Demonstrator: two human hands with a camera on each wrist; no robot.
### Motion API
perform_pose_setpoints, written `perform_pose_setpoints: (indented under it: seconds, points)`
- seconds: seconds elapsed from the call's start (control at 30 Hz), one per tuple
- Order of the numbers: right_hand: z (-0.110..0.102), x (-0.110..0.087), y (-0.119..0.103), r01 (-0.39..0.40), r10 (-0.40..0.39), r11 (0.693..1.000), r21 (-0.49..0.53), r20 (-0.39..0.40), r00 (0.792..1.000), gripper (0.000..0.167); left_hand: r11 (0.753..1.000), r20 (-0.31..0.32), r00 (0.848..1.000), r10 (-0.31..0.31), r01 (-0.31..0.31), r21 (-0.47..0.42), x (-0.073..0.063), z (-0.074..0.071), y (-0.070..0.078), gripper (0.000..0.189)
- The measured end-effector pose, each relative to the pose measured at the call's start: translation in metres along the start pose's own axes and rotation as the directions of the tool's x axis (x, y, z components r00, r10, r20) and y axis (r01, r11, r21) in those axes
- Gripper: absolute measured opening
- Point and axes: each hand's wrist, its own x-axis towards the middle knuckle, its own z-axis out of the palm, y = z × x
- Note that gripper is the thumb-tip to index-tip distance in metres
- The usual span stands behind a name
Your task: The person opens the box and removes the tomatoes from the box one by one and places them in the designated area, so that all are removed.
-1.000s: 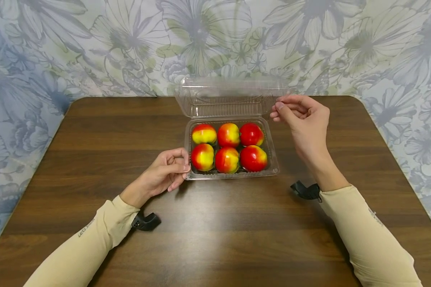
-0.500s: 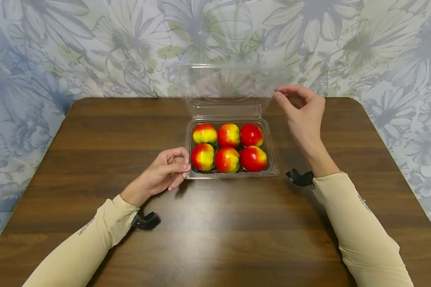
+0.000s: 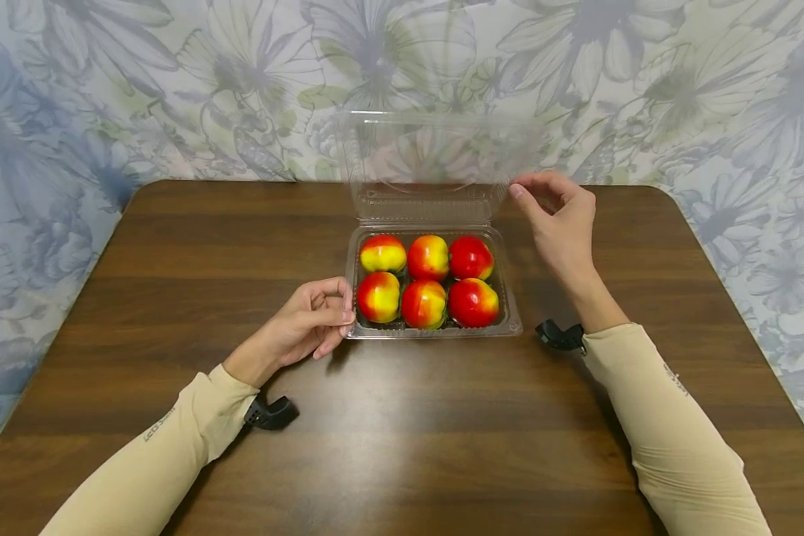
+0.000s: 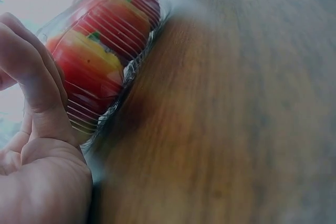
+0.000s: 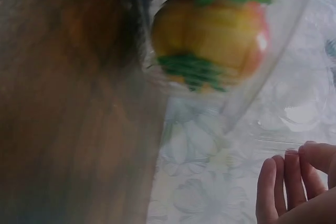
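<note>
A clear plastic clamshell container (image 3: 435,333) holds several glossy red-and-yellow fruits (image 3: 423,304) in two rows. Its lid (image 3: 429,152) stands raised at the back, hinged to the base. Left hand (image 3: 304,324) pinches the base's front left corner between thumb and finger. At the lid's right edge is my right hand (image 3: 563,223), its thumb and fingertips pinching the plastic. In the left wrist view, fruits (image 4: 89,61) show through the ribbed wall beside the hand (image 4: 47,166). A fruit (image 5: 215,35) with green leaves appears in the right wrist view, apart from the hand (image 5: 296,187).
The dark wooden table (image 3: 402,447) extends around the container. A flower-patterned wall (image 3: 241,89) rises behind its far edge. Black wrist devices (image 3: 271,413) hang at both beige sleeves (image 3: 154,454).
The lid's upper edge has shifted upward in the head view. My right hand went up with it, then slightly down and left. The left hand stays at the base's corner.
</note>
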Motion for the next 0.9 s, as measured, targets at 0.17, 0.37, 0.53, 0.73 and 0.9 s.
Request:
perform_pose_setpoints:
  seconds: [0.17,0.37,0.53,0.73,0.9]
  points:
    - [0.001,0.003,0.025,-0.01,0.008,0.999,0.04,0.04,0.999,0.02,1.0,0.011,1.0,-0.014,0.014,0.014,-0.009,0.003,0.001,0.014]
    - [-0.003,0.007,0.036,-0.035,0.025,0.992,0.123,0.081,0.996,0.019,1.0,0.062,0.998,0.007,-0.009,0.019,-0.014,0.005,-0.002,0.011]
    - [-0.005,0.006,0.04,-0.075,0.055,0.983,0.165,0.123,0.991,0.021,0.999,0.093,0.995,0.017,-0.02,0.026,-0.013,0.006,-0.003,0.011]
    - [-0.003,0.005,0.046,-0.117,0.086,0.973,0.197,0.16,0.983,0.024,1.0,0.084,0.996,-0.005,0.004,0.019,-0.012,0.006,-0.002,0.011]
    - [0.002,0.005,0.05,-0.139,0.102,0.963,0.231,0.166,0.981,0.024,1.0,0.094,0.996,-0.007,0.005,0.018,-0.015,0.006,0.0,0.012]
